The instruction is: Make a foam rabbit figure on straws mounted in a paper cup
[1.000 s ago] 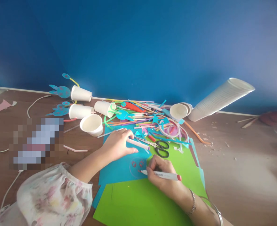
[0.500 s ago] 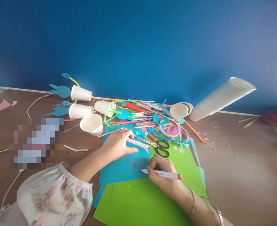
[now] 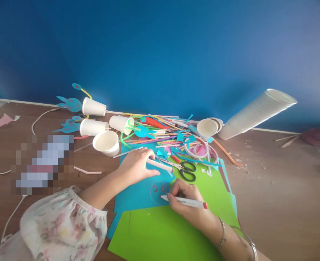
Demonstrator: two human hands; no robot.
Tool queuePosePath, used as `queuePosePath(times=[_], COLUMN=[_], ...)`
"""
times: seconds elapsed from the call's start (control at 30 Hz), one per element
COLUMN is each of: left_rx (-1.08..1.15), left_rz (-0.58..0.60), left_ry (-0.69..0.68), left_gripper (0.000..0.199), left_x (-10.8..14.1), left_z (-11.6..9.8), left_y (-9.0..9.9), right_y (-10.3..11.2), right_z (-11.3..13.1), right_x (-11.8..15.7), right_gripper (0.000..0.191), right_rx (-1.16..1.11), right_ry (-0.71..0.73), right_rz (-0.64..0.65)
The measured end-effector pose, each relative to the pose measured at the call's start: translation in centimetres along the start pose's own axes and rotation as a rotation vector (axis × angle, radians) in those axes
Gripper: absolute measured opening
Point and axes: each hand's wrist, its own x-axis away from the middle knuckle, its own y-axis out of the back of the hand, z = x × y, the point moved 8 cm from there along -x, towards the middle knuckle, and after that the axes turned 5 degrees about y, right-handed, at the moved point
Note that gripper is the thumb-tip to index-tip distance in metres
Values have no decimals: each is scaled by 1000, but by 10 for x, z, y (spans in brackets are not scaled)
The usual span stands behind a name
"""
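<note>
My right hand (image 3: pixel 187 201) is closed round a white marker with a red end (image 3: pixel 191 203). The marker's tip touches a round face drawing (image 3: pixel 155 192) with two red eyes, on blue paper (image 3: pixel 133 195). My left hand (image 3: pixel 139 165) rests on the same paper above the drawing. Its fingers curl over a second white marker with a purple end (image 3: pixel 161 165), which sticks out between thumb and fingers; part of its grip is hidden. Black-handled scissors (image 3: pixel 187 171) lie just beyond my right hand. Green paper (image 3: pixel 160 232) spreads beneath and in front.
A heap of coloured straws (image 3: pixel 165 139) and rolls of tape (image 3: pixel 198 149) lies behind the paper. Paper cups (image 3: pixel 105 143) stand or lie at the left, some with blue rabbit cut-outs (image 3: pixel 73 104). A tall cup stack (image 3: pixel 255 114) leans by the blue wall (image 3: pixel 160 54).
My right hand has shifted the marker slightly left, its tip still by the lower part of the face. My left hand has stayed in place.
</note>
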Motion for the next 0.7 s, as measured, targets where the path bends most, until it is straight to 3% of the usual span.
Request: queuePosePath(times=[0.7], left_rx=[19], left_rz=[-17], left_ry=[-11], left_gripper=[38], left_x=[0], left_z=[1], left_y=[0], right_y=[-4], right_z=[-2], right_x=[1], right_gripper=[23], right_rx=[41], right_ry=[1], right_rz=[25])
